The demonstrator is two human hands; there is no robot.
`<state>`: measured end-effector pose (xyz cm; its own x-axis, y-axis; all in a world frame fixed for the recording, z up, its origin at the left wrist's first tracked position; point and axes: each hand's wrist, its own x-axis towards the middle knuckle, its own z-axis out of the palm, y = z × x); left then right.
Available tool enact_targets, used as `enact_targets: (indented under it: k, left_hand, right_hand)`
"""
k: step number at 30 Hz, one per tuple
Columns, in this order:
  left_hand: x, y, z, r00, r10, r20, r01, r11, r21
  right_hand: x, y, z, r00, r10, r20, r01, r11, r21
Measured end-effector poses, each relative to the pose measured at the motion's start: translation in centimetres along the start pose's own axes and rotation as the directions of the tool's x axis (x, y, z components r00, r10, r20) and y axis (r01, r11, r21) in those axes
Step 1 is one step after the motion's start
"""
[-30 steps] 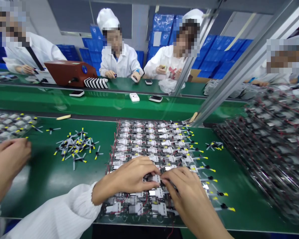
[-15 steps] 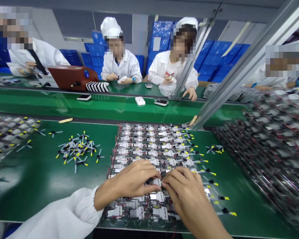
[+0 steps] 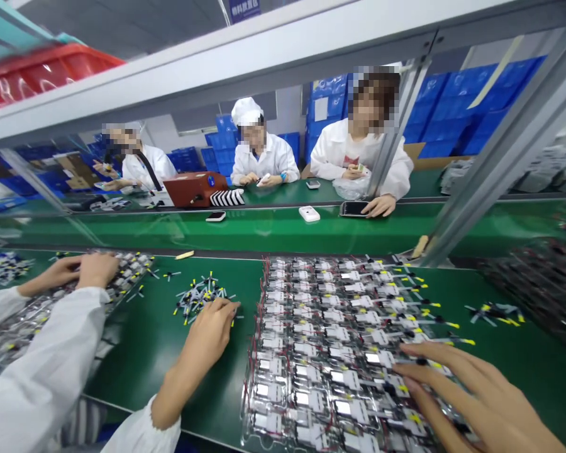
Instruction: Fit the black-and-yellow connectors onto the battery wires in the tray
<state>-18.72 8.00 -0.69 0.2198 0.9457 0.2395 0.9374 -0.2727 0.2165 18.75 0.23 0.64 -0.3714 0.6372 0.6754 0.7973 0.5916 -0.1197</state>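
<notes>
My left hand (image 3: 206, 333) is at the right edge of a pile of small grey-and-black strip parts with yellow tips (image 3: 197, 297). Its fingers are curled together, and whatever lies between the fingertips is hidden. My right hand (image 3: 476, 393) is over the right side of a clear plastic tray (image 3: 246, 402), fingers stretched and apart, the tips close to the parts there. Rows of small white-and-silver modules (image 3: 306, 374) with thin red wires fill the tray. Yellow-tipped strips stick out along its right edge.
A co-worker's hands (image 3: 97, 270) work over another tray at the left. Stacked trays (image 3: 538, 289) stand at the right, near a small yellow-tipped heap (image 3: 495, 313). Beyond a metal post (image 3: 471, 138), co-workers sit across a green belt (image 3: 264, 236) carrying white devices (image 3: 309, 214).
My left hand has left the tray's modules and moved left to the pile. My right hand has shifted to the tray's right side, its fingers spreading. The view has turned left.
</notes>
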Motion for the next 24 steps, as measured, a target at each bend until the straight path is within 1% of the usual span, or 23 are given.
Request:
enact_targets:
  k: [2, 4, 7, 11, 14, 16, 18, 20, 22, 23, 24]
  left_hand:
    - [-0.1, -1.4, 0.1, 0.994, 0.008, 0.106, -0.009, 1.000, 0.010]
    - [-0.1, -1.9, 0.1, 0.988, 0.036, 0.153, -0.035, 0.999, -0.010]
    - [0.1, -2.3, -0.2, 0.982, 0.097, 0.163, -0.089, 0.995, -0.051]
    - [0.5, -3.6, -0.4, 0.975, 0.151, 0.164, -0.141, 0.988, -0.068]
    - [1.0, -4.7, -0.6, 0.976, 0.175, 0.133, -0.164, 0.983, -0.086]
    - [1.3, -4.8, -1.0, 0.978, 0.181, 0.105, -0.168, 0.978, -0.121]
    - [1.7, -3.9, -1.8, 0.983, 0.157, 0.092, -0.141, 0.977, -0.158]
    - [2.1, -1.8, -3.0, 0.987, 0.125, 0.105, -0.102, 0.974, -0.201]
    - [2.6, 1.5, -4.1, 0.978, 0.143, 0.155, -0.094, 0.954, -0.284]
    - [3.0, 3.4, -4.5, 0.961, 0.193, 0.197, -0.114, 0.929, -0.352]
    - [3.4, 5.4, -4.8, 0.930, 0.273, 0.247, -0.144, 0.887, -0.439]
  right_hand:
    - [0.9, -0.6, -0.1, 0.999, -0.027, -0.016, 0.027, 0.999, 0.019]
    - [1.8, -1.2, -0.4, 0.999, -0.035, -0.024, 0.035, 0.999, 0.031]
    - [2.7, -2.0, -0.9, 1.000, -0.004, -0.029, 0.005, 0.999, 0.043]
    - [2.7, -2.1, -1.5, 0.996, 0.082, -0.014, -0.082, 0.996, 0.044]
    - [2.4, -2.0, -1.8, 0.987, 0.161, 0.013, -0.161, 0.987, 0.018]
    - [2.2, -2.0, -2.2, 0.980, 0.198, 0.024, -0.197, 0.980, -0.010]
    - [2.2, -2.1, -2.7, 0.974, 0.225, 0.026, -0.225, 0.974, -0.026]
    - [2.5, -2.4, -3.2, 0.968, 0.247, 0.041, -0.246, 0.969, -0.016]
    - [3.0, -2.9, -3.3, 0.970, 0.231, 0.073, -0.234, 0.972, 0.030]
    - [3.4, -3.2, -3.2, 0.972, 0.216, 0.098, -0.222, 0.973, 0.065]
    - [3.7, -3.6, -3.0, 0.972, 0.198, 0.128, -0.212, 0.972, 0.105]
